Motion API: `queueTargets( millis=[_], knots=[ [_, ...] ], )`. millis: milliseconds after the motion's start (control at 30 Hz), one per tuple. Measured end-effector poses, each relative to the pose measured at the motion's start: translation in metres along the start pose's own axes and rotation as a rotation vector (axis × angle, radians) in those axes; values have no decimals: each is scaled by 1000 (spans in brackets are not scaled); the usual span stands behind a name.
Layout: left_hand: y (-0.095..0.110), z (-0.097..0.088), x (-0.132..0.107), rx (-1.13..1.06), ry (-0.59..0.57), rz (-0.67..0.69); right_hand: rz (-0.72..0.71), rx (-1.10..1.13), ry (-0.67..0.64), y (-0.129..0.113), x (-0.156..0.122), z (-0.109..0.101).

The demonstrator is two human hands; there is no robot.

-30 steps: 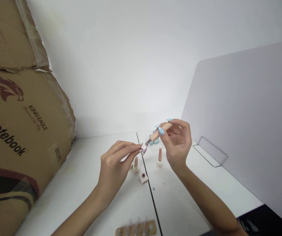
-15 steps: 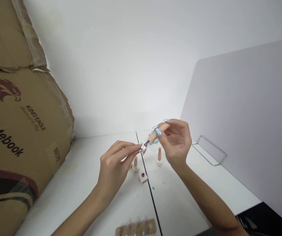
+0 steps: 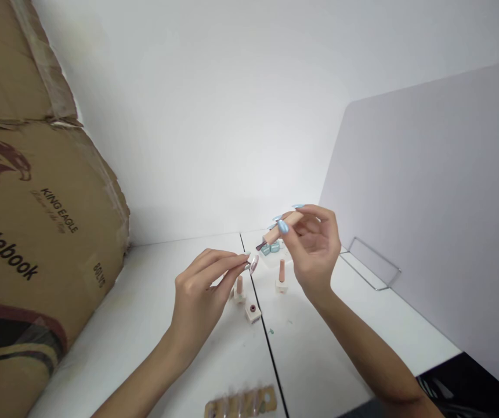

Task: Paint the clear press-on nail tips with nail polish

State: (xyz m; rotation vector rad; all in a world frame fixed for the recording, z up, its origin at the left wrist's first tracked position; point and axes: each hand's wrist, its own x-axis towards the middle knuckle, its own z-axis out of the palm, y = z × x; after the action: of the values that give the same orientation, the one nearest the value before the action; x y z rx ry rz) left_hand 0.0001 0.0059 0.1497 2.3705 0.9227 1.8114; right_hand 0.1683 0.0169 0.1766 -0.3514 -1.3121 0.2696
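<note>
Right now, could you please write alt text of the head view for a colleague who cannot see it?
A right hand holds a peach-handled nail polish brush near a shiny pale false nail pinched by the left hand. Two upright peach-capped bottles stand on a white table beside a large cardboard sheet.

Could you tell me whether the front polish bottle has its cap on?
Off: the front polish bottle shows an open dark neck, no peach cap.
</note>
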Motion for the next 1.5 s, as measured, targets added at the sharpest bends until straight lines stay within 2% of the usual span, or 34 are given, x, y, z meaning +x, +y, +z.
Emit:
queueTargets(
  millis=[67,133,333,500,633,867,1000,1133,1500],
  knots=[
    [0,0,0,-11,-5,-26,6,-1,55,0,2,0],
    [1,-1,1,-30,-11,-55,-16,28,55,-1,2,-1],
    [4,-2,2,-101,-33,-155,-83,81,-147,-2,-5,2],
    [4,-1,1,-116,-38,-171,12,30,-28,-1,-5,3],
    [3,-2,1,-123,-43,-186,-18,22,37,-1,-3,2],
    [5,-1,2,-141,-57,-198,-61,30,-104,-1,-7,3],
    [5,-2,0,-131,-56,-199,5,-11,-6,0,-5,3],
    [3,-3,-2,-137,-60,-212,7,-62,89,1,-2,1],
    [-3,-3,1,-316,-157,-340,-11,-44,107,-2,-3,2]
  ],
)
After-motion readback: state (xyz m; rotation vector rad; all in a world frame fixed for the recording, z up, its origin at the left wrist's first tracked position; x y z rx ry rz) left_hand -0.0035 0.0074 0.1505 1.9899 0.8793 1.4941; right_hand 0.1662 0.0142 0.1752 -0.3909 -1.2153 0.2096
